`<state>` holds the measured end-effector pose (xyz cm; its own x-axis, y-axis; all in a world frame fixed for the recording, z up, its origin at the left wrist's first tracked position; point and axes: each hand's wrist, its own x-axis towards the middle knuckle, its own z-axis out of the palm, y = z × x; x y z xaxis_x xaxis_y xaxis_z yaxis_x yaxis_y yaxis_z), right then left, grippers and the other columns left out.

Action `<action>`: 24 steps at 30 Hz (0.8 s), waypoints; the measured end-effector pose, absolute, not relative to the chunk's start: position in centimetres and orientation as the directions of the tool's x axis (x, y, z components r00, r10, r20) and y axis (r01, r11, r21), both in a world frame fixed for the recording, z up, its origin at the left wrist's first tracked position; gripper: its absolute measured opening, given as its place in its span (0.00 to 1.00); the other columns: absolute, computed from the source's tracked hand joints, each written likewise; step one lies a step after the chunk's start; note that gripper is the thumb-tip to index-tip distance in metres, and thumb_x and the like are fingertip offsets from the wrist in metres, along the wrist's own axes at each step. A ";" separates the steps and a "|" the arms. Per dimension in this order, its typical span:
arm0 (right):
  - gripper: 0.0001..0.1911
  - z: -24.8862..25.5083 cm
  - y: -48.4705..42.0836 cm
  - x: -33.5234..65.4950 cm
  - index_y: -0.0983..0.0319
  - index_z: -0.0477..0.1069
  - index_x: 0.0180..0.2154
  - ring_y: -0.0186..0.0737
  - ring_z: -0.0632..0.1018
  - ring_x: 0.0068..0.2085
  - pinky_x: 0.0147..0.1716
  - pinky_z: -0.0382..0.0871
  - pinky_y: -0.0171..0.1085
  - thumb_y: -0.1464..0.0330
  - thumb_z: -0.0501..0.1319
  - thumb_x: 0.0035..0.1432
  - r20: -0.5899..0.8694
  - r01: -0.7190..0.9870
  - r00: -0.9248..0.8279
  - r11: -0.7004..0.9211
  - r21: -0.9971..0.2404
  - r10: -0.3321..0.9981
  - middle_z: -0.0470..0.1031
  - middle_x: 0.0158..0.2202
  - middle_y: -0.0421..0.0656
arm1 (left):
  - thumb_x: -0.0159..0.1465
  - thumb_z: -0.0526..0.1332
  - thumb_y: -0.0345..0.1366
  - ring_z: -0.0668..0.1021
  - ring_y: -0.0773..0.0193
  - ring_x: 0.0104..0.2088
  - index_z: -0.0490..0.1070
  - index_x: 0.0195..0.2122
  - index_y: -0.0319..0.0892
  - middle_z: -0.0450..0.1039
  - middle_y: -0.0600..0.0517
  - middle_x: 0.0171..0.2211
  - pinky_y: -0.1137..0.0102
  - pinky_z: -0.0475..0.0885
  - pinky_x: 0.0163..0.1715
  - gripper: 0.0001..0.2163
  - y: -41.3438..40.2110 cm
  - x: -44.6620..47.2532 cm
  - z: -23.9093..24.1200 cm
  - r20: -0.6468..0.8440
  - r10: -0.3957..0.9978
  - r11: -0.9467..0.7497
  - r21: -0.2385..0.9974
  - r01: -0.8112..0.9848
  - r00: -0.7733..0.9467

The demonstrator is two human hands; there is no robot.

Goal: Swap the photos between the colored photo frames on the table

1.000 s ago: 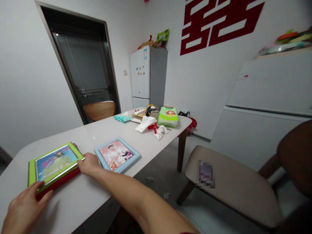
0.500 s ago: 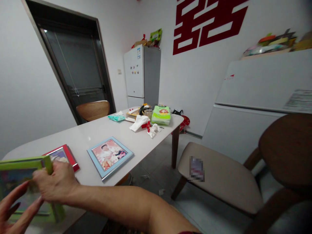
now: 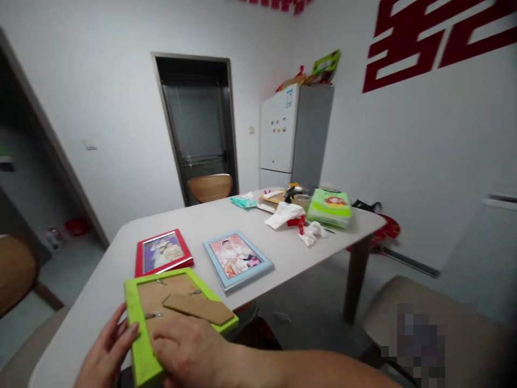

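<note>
A lime-green picture frame lies face down at the near edge of the white table, its brown cardboard back and stand showing. My right hand rests on that backing, fingers curled over the lower part. My left hand touches the frame's left edge with fingers stretched out. Just beyond lie a red frame and a light-blue frame, both face up with photos.
At the table's far end sit a green packet, white tissues, a teal pack and small clutter. A wooden chair stands behind the table, a fridge by the wall. A padded chair seat is at my right.
The green frame was lifted off the red one, turned over, and now lies face down near me. My view has swung left, showing the doorway head-on.
</note>
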<state>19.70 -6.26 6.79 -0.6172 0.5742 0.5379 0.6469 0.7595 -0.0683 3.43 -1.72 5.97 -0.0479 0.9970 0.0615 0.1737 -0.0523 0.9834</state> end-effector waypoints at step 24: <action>0.10 3.4 1.3 23.4 0.65 0.72 0.26 0.38 0.69 0.36 0.37 0.60 0.32 0.74 0.52 0.46 0.236 0.865 -0.244 0.321 -0.385 0.941 0.69 0.33 0.47 | 0.48 0.56 0.34 0.60 0.56 0.54 0.58 0.51 0.30 0.58 0.40 0.53 0.65 0.51 0.54 0.27 -2.1 2.0 1.5 0.195 0.981 -0.163 0.752 0.638 0.020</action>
